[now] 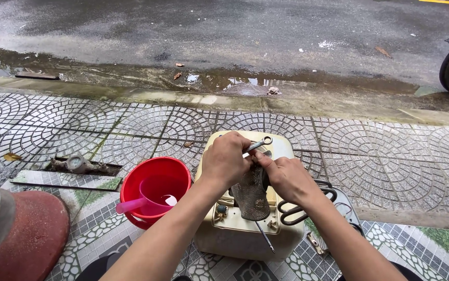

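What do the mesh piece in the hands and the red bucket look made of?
Mesh piece: seemingly woven metal wire, dull grey and dirty, with a fine open grid. Red bucket: likely moulded plastic, glossy with a smooth, even-coloured rim.

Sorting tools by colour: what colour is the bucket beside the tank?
Red bucket, holding a pink scoop; head view.

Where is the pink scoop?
The pink scoop lies inside the red bucket, on the tiled pavement just left of the cream tank and the left hand.
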